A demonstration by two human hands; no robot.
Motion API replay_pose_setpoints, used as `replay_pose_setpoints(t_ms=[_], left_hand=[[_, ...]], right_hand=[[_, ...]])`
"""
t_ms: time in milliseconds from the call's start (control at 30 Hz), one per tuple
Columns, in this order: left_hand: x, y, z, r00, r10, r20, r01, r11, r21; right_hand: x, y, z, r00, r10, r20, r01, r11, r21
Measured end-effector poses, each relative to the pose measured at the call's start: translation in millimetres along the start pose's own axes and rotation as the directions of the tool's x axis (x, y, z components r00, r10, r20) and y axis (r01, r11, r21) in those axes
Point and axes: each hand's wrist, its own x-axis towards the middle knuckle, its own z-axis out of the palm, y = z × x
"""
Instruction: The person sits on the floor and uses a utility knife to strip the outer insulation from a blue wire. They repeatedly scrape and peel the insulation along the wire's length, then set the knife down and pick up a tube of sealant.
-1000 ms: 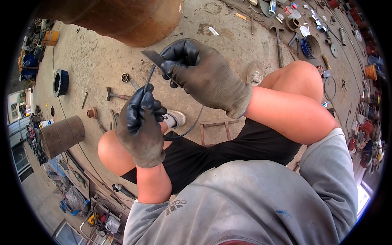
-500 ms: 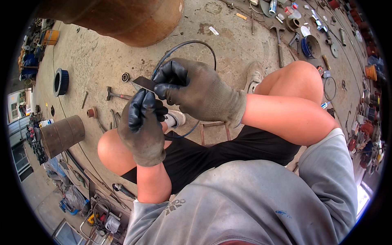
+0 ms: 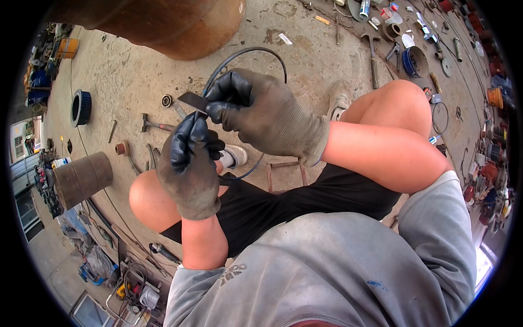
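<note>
My right hand [image 3: 261,111], in a brown work glove with dark coated fingers, pinches a small dark flat blade [image 3: 190,100] with a slanted end. Close below the blade, my gloved left hand [image 3: 188,158] has thumb and fingertips pressed together; whatever lies between them is too small or hidden to make out. A black cable [image 3: 279,56] loops out behind my right hand and curves back down towards my left hand. Its ends are covered by the gloves.
A large rusty drum [image 3: 212,32] stands ahead. On the concrete floor lie a hammer [image 3: 158,126], a bearing [image 3: 166,101], a black ring-shaped part [image 3: 81,108] and a rusty cylinder [image 3: 84,180]. Another hammer [image 3: 373,62] and a blue-rimmed wheel [image 3: 415,62] lie at the right among scattered tools.
Both hands have shifted slightly forward, away from my body, and the blade has moved with my right hand. Both grips look the same.
</note>
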Motion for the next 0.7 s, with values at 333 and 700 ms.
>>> replay_pose_setpoints(t_ms=[333,700], left_hand=[[1,-6,-6,1.000,0.005,0.031,-0.004,1.000,-0.007],[2,6,-1,0.996,-0.083,0.037,0.083,0.997,0.004]], right_hand=[[-1,-2,-1,1.000,-0.014,0.013,0.015,0.996,-0.089],[2,-8,-5,1.000,0.025,-0.009,-0.025,0.996,-0.090]])
